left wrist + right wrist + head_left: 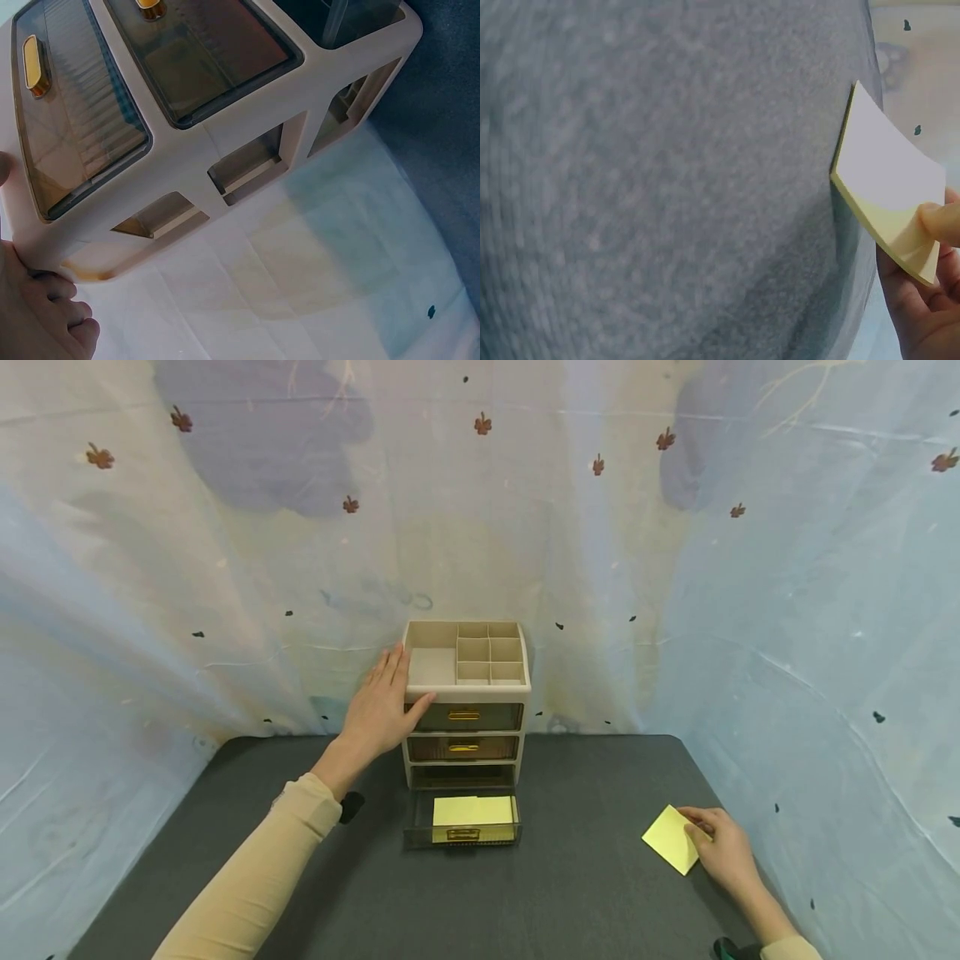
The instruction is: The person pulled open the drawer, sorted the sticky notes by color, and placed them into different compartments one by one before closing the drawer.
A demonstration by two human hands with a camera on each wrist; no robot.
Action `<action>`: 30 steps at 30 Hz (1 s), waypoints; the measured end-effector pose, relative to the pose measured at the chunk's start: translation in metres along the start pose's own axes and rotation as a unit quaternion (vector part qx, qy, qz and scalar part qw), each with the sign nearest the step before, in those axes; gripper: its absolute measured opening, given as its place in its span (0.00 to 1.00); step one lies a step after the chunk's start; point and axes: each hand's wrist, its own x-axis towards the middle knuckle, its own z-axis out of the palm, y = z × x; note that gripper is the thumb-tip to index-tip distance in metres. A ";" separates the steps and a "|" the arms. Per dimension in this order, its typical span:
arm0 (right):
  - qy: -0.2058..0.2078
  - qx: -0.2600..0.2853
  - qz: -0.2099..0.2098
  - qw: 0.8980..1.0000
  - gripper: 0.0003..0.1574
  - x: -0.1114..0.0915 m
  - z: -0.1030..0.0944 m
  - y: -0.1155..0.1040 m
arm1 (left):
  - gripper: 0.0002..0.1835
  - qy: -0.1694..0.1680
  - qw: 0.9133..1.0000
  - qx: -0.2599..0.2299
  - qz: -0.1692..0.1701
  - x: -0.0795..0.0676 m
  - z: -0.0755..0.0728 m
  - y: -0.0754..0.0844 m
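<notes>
A cream desktop drawer organizer point(467, 695) stands against the fabric wall. My left hand point(380, 703) rests against its upper left side, fingers straight, with the thumb over the front edge. The left wrist view shows the fingers at the organizer's point(176, 154) corner. Its lowest drawer point(420, 835) is pulled out, and yellow sticky notes point(472, 811) lie inside. On the right, my right hand point(722, 852) pinches a yellow sticky note pad point(671, 839) between thumb and fingers. In the right wrist view the pad point(889, 165) is slightly bent, tilted above the tabletop.
Two closed smoky drawers with gold handles point(463, 715) sit above the open one. The organizer's top has divided compartments point(489, 650). A dark grey table point(570, 877) lies beneath everything, and patterned fabric point(585, 552) hangs behind it and on both sides.
</notes>
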 end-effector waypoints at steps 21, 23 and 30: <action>0.042 0.008 -0.018 0.999 0.15 0.003 -0.002 -0.020 | 0.49 0.002 1.000 -0.001 -0.001 -0.002 -0.001 0.002; 0.044 0.011 -0.019 0.999 0.15 0.004 -0.003 -0.023 | 0.49 0.003 1.000 -0.002 0.000 -0.001 -0.001 0.002; 0.063 0.034 -0.040 0.997 0.14 0.009 -0.001 -0.034 | 0.49 0.004 1.000 -0.003 0.001 0.000 -0.001 0.002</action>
